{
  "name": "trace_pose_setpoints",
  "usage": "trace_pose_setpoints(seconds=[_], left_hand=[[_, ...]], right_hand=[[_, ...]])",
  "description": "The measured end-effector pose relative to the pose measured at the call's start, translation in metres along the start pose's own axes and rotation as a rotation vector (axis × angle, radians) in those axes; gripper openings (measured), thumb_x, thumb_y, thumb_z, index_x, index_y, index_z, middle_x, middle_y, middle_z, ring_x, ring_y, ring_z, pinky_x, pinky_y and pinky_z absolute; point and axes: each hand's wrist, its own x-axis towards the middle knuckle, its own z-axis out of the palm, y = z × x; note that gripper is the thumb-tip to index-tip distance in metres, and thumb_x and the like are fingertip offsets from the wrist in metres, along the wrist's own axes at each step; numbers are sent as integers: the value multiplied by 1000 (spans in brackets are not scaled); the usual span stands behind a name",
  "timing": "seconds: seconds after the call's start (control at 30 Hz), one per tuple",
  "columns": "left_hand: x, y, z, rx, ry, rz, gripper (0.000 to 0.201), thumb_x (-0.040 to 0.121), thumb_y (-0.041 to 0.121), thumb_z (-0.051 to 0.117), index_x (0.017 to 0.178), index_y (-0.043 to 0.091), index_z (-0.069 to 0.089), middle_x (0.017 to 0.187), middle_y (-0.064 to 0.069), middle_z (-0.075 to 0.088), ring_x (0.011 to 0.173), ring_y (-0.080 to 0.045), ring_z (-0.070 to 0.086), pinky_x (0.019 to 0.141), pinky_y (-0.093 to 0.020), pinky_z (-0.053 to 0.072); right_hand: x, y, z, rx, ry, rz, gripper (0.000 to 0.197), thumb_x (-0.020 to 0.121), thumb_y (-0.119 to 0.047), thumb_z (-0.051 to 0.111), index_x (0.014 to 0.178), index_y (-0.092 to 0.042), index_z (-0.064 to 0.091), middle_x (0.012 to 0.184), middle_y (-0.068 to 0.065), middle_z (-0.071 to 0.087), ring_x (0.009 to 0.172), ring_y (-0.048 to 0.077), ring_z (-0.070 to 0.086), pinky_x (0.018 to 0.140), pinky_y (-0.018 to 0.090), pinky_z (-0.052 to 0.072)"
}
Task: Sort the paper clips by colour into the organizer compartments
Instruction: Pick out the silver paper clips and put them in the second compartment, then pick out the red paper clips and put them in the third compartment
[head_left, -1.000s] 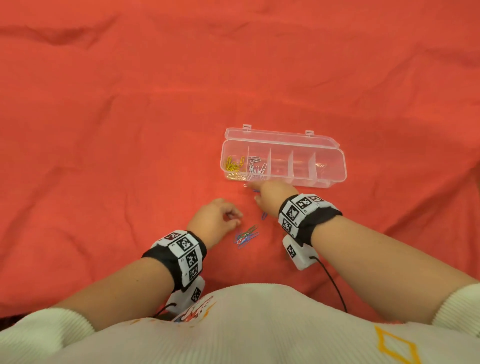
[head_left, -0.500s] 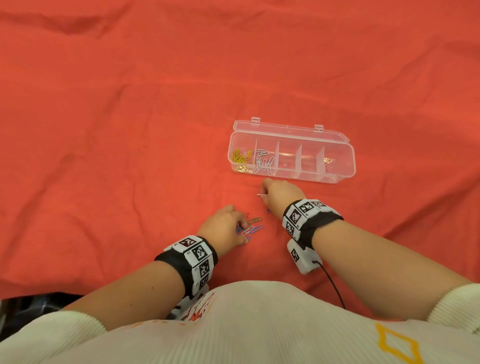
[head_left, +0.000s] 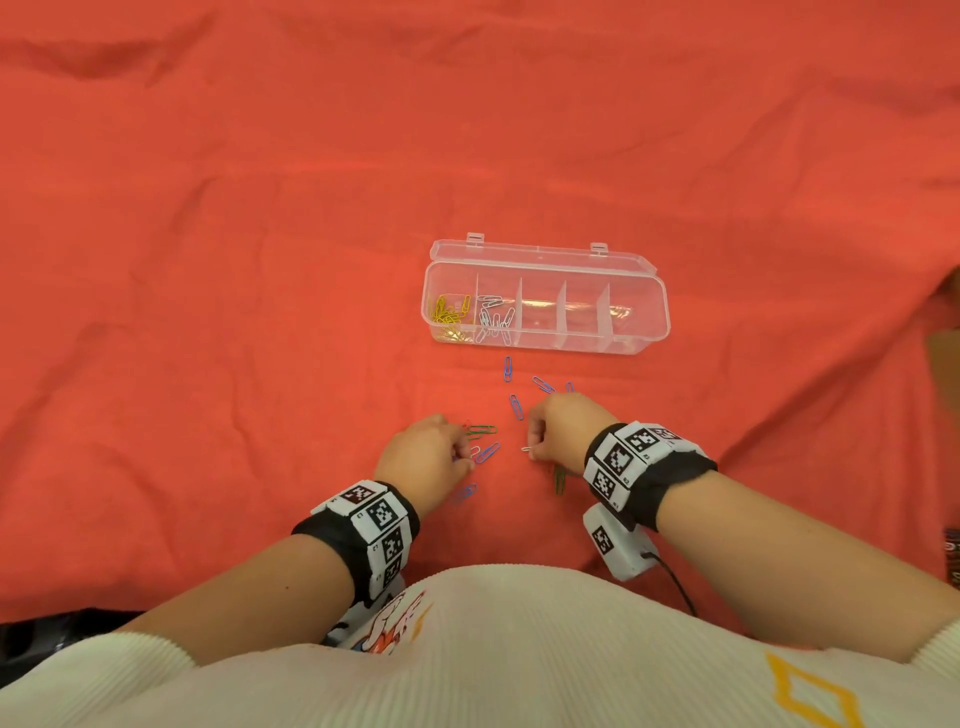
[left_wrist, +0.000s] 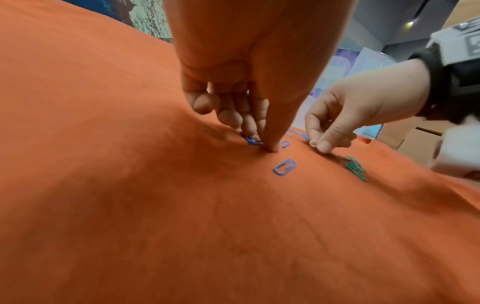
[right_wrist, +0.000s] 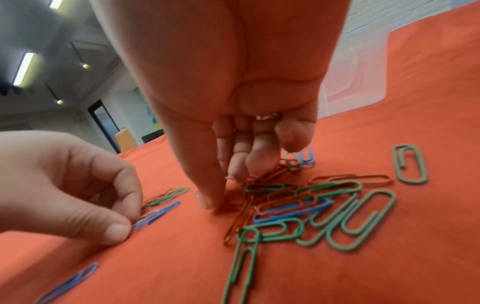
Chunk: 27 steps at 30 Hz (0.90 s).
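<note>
The clear organizer (head_left: 644, 306) lies open on the red cloth, with yellow clips (head_left: 447, 318) in its leftmost compartment and white clips (head_left: 493, 323) in the one beside it. My right hand (head_left: 532, 452) pinches a white clip (head_left: 527, 448) over a pile of green, red and blue clips (right_wrist: 311, 205). My left hand (head_left: 467, 457) is curled on the cloth and pinches a blue clip (left_wrist: 250, 140). Loose blue clips (head_left: 515, 406) lie between my hands and the organizer. A green clip (head_left: 482, 429) lies by my left fingers.
The red cloth (head_left: 260, 260) covers the whole surface, wrinkled in places. A further blue clip (head_left: 465, 492) lies near my left wrist. Green clips (head_left: 560, 480) show under my right wrist. Cardboard shows at the far right edge (head_left: 943, 353).
My right hand has drawn back from the organizer's front wall toward me, holding a white clip. My left hand has slid right onto the clips.
</note>
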Motion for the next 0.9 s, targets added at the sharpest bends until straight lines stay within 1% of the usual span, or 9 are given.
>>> trace_pose_setpoints(seconds=[0.17, 0.27, 0.37, 0.47, 0.57, 0.63, 0.73, 0.8, 0.9], left_hand=[[1, 0, 3, -189, 57, -119, 15, 72, 18, 72, 81, 17, 60, 81, 0, 53, 77, -20, 51, 68, -27, 36], [2, -2, 4, -170, 49, -116, 6, 74, 19, 69, 74, 18, 63, 79, 0, 54, 81, -23, 56, 70, -27, 39], [3, 0, -1, -91, 48, -57, 5, 78, 22, 62, 76, 17, 65, 81, 1, 55, 87, -24, 58, 77, -33, 45], [8, 8, -16, -127, 142, -23, 9, 79, 27, 65, 77, 18, 66, 78, 2, 58, 78, -19, 59, 72, -30, 45], [20, 22, -38, -220, 278, 4, 18, 77, 36, 70, 72, 18, 66, 63, 9, 57, 58, -4, 52, 55, -6, 39], [31, 32, -53, -288, 354, 15, 16, 76, 33, 72, 71, 18, 66, 59, 12, 55, 55, 1, 48, 51, -2, 36], [48, 43, -73, -375, 399, -18, 7, 76, 17, 70, 73, 19, 65, 58, 13, 52, 54, 1, 47, 48, 0, 36], [59, 48, -82, -431, 419, -48, 4, 76, 15, 69, 75, 18, 65, 57, 12, 52, 52, -1, 47, 46, -1, 36], [70, 54, -88, -439, 435, -78, 3, 78, 17, 67, 79, 14, 67, 58, 11, 53, 54, -8, 50, 49, -13, 39]], right_hand=[[-9, 14, -3, 235, 204, 23, 13, 76, -16, 71, 89, -12, 73, 82, 4, 71, 71, 14, 58, 68, 22, 44], [-11, 17, -9, 355, 240, 50, 13, 76, -15, 72, 89, -12, 74, 62, -7, 59, 48, 3, 49, 54, 17, 41], [-12, 17, -14, 414, 282, 41, 10, 78, -16, 71, 86, -13, 74, 65, -5, 61, 37, -4, 52, 48, 10, 40], [-14, 13, -24, 508, 364, 40, 1, 79, -18, 70, 79, -18, 71, 58, -13, 56, 39, -4, 52, 47, 8, 39], [-12, 6, -39, 627, 436, 83, 6, 81, -19, 68, 83, -14, 70, 55, -12, 54, 48, 0, 49, 50, 15, 38], [-9, 0, -49, 709, 426, 112, 7, 82, -17, 68, 86, -12, 67, 61, -4, 60, 48, 4, 52, 51, 16, 39], [-4, -10, -64, 776, 406, 129, 5, 81, -16, 69, 82, -16, 65, 63, 1, 63, 47, 6, 52, 53, 16, 39], [2, -15, -73, 812, 402, 148, 13, 81, -17, 69, 93, -13, 66, 67, 2, 66, 46, 6, 52, 55, 16, 40], [9, -21, -84, 852, 391, 176, 19, 83, -14, 67, 102, -9, 66, 70, 1, 67, 31, 0, 50, 47, 15, 42]])
